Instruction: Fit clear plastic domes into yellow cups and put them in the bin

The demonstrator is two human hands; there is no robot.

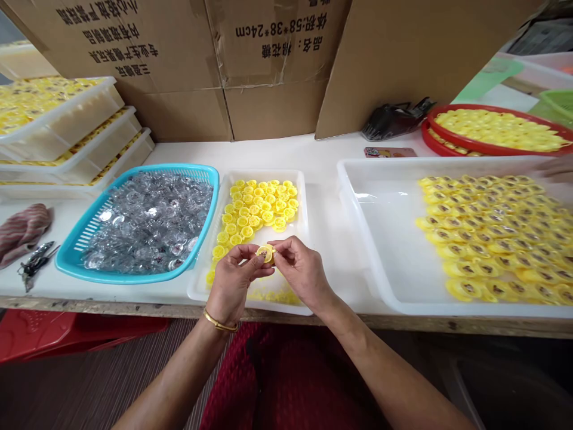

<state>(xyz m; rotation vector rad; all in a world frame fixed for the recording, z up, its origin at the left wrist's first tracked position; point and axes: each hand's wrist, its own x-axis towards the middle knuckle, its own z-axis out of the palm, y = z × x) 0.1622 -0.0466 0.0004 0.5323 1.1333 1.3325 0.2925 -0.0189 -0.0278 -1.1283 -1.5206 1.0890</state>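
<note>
Both hands meet over the near part of a white tray. Between the fingertips of my left hand and my right hand is a small round yellow plastic piece with a dark picture in its middle. My left thumb lies on its face, and the right fingers pinch its right edge. Behind the hands, many yellow round cups lie in the tray. Left of it, a blue basket holds a heap of clear plastic pieces.
On the right, a large white tray holds rows of yellow pieces; a blurred hand is at its edge. Red trays, a phone, stacked white trays, a striped cloth and keys lie around. Cardboard stands behind.
</note>
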